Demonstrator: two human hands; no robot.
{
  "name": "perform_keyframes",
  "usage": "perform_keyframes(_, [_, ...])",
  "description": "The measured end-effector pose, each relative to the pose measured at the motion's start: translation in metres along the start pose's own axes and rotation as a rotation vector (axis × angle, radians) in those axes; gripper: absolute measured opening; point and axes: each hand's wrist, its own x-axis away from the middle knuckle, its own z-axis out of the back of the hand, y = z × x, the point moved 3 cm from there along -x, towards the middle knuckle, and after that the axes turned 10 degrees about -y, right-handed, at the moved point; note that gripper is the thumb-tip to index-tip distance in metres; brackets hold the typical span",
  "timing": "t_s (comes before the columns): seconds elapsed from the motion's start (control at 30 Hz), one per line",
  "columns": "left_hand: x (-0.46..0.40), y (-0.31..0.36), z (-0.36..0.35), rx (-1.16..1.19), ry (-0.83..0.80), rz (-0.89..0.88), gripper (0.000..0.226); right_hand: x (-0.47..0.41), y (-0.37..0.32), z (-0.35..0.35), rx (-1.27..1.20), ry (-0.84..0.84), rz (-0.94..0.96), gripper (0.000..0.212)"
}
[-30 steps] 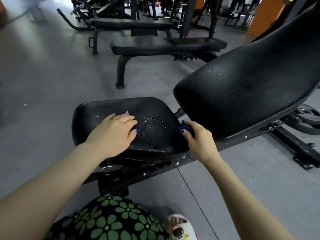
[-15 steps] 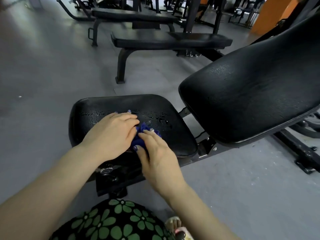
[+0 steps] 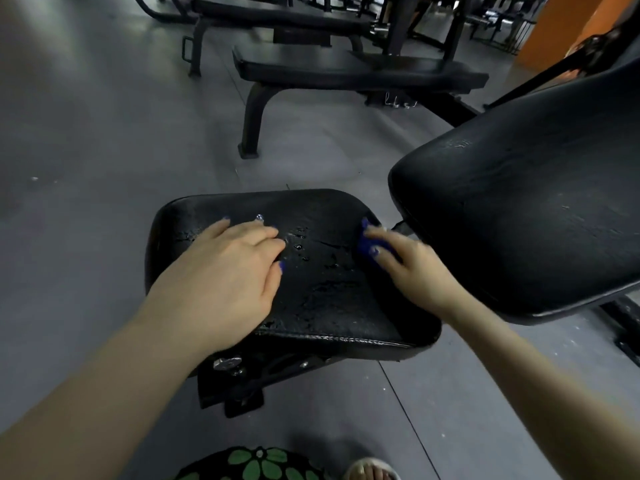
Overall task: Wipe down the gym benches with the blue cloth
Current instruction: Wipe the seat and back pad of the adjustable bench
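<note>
A black padded bench seat lies in front of me, wet with droplets in its middle. My left hand rests flat on the seat's left half, fingers straight. My right hand holds the bunched blue cloth against the seat's far right corner, just below the tilted black backrest. Most of the cloth is hidden under my fingers.
A flat black bench stands on the grey floor behind the seat, with another bench and racks farther back. An orange wall is at the top right. The seat's metal frame and knob sit under its near edge.
My right hand has swept the cloth from the seat's middle, beside my left hand, back to the far right corner. My left hand stays in place on the seat.
</note>
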Motion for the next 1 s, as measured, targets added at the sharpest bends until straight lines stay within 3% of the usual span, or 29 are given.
perform_keyframes(0.23, [0.000,-0.002,-0.001,0.057,0.021,-0.002,0.055,-0.122,-0.010,0.002,-0.001,-0.027,-0.075,0.034])
perform_keyframes(0.33, [0.002,0.000,0.001,0.047,0.030,-0.001,0.049,-0.098,-0.010,0.002,-0.026,-0.025,-0.061,0.035])
perform_keyframes(0.5, [0.004,0.001,0.003,0.039,0.018,0.002,0.035,0.013,-0.004,0.001,-0.030,0.000,-0.017,0.034])
perform_keyframes(0.63, [0.005,0.001,0.006,0.062,0.007,-0.004,0.036,0.042,0.003,0.003,-0.035,0.003,-0.134,0.033])
perform_keyframes(0.77, [0.009,-0.002,0.010,0.084,0.010,0.020,0.034,0.041,-0.028,-0.012,-0.001,0.148,-0.237,0.032])
perform_keyframes(0.87, [0.010,-0.006,0.013,0.103,0.014,0.043,0.034,0.059,-0.076,-0.033,0.028,0.155,-0.090,0.042])
perform_keyframes(1.0, [0.009,-0.013,0.015,0.115,0.023,0.056,0.033,0.074,-0.107,-0.043,-0.012,0.020,0.178,0.047])
